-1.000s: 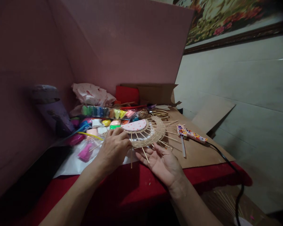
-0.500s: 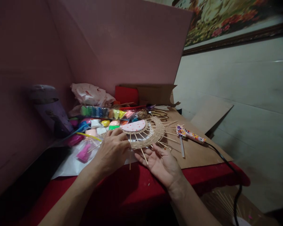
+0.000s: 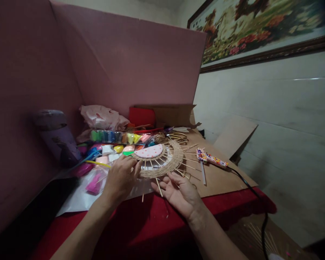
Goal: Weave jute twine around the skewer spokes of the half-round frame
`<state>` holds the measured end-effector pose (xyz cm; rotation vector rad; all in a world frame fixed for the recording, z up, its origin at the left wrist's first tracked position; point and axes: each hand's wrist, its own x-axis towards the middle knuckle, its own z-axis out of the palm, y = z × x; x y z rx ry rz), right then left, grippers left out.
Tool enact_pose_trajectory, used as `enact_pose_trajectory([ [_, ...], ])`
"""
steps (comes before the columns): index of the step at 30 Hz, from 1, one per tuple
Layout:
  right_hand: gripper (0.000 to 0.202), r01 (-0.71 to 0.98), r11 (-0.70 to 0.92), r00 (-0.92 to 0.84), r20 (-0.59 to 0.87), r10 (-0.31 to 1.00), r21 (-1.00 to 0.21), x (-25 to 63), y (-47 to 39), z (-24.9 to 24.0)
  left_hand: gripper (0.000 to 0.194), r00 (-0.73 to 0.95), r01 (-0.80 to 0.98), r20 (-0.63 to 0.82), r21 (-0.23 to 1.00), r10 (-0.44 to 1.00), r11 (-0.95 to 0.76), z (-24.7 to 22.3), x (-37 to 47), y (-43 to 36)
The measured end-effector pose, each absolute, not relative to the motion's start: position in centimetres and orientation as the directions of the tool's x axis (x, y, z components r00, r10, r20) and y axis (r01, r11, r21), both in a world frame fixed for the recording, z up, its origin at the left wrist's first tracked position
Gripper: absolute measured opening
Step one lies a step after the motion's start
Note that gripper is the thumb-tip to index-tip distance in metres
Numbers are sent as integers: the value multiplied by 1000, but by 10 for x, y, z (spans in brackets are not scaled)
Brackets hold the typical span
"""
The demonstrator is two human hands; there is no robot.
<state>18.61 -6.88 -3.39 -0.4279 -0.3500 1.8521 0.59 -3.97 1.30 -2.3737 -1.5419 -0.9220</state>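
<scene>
A half-round woven twine piece [image 3: 176,162] with thin wooden sticks radiating outward is held over the table's front edge. At its centre sits a pink polka-dot fabric half-circle [image 3: 148,151]. My left hand [image 3: 123,177] is closed on its left end, fingers bent over the woven band and partly hiding it. My right hand [image 3: 176,191] is palm up under the lower right rim, thumb against the band's edge and fingers beneath the sticks. A flower-patterned glue gun [image 3: 211,159] lies to the right of the piece.
Bags of coloured clay [image 3: 119,137] and a purple tumbler [image 3: 56,137] are at left. Brown cardboard [image 3: 219,180] covers the table's right side over a red cloth [image 3: 233,209]. A black cord [image 3: 249,186] runs off the edge. Pink panels [image 3: 130,65] stand behind.
The camera view has tilted up and turned slightly right, so the scene sits lower and further left. Both hands keep their places on the woven piece, which looks almost unchanged.
</scene>
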Motion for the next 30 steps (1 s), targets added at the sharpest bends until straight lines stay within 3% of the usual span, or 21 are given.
enact_pose_trajectory([
  [5, 10, -834, -302, -293, -93, 951, -461, 186, -70, -32, 22, 360, 848, 473, 194, 804, -494, 12, 11, -40],
  [10, 13, -815, -292, -315, -40, 948, -501, 184, -72, -31, 17, 310, 870, 432, 230, 847, -436, 10, 17, -41],
  [15, 29, -795, -276, -363, 61, 930, -540, 184, -79, -27, 18, 294, 843, 547, 238, 783, -483, 7, 13, -37],
  [21, 35, -803, -179, -344, 196, 918, -568, 190, -84, -19, 14, 323, 761, 767, 137, 554, -634, 13, 11, -39],
  [26, 34, -792, -78, -258, 216, 942, -606, 198, -83, -14, 15, 338, 708, 854, 46, 395, -705, 19, 15, -46],
  [30, 31, -767, -33, -207, 199, 958, -641, 208, -83, -13, 13, 276, 694, 900, 57, 338, -718, 20, 14, -50],
])
